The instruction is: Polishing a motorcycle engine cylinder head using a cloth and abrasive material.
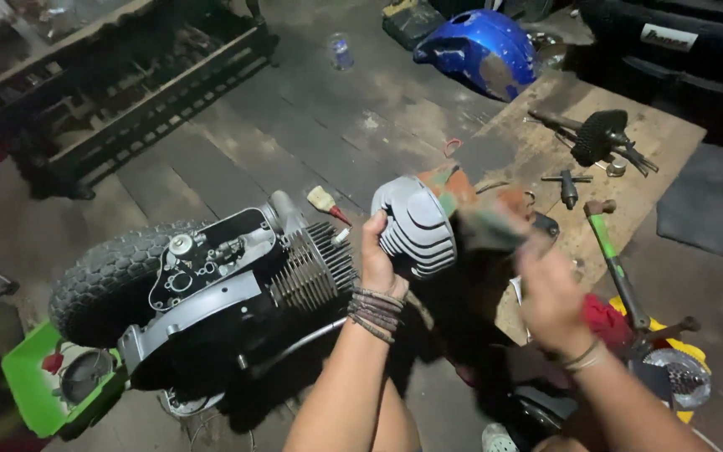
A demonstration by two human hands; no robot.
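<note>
Fins run across a grey cylinder head (pixel 416 224), which is held up in the air just in front of the person, between the two hands. Left hand (pixel 378 259) is closed on its left edge, thumb and fingers wrapped around the rim, so this hand carries the part. Right hand (pixel 550 297) is just to the right and a little lower, blurred; it seems closed on a rag (pixel 479 213) of mixed orange and green that lies against the head's right side, though the grip itself is too smeared to be sure. So the head sits up and to the left of the right hand, touching the left one, its broad finned face turned toward the camera and its long side running roughly up and down.

Below and left of the head, on the floor, lies an engine (pixel 236 268) with a finned cylinder (pixel 315 266) pointing right, toward the left wrist; a tyre (pixel 106 276) sits at its far end, and a green tray (pixel 31 389) beside that. Right of the hands a board (pixel 546 151) carries tools, with a green-handled hammer (pixel 617 264) near the right forearm. A blue tank (pixel 479 50) lies farther off
</note>
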